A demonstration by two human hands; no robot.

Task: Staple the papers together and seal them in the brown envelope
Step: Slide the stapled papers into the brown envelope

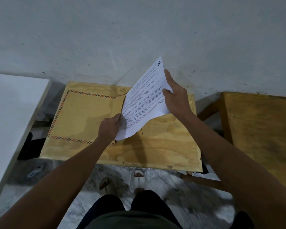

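R grip [175,96] holds papers [144,103]; L grip [110,128] opens envelope [84,116].

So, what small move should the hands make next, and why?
Probably slide the papers leftward, deeper into the envelope. The right hand grips their far edge, the left hand holds the envelope's mouth open, and only their lower corner seems to be inside.
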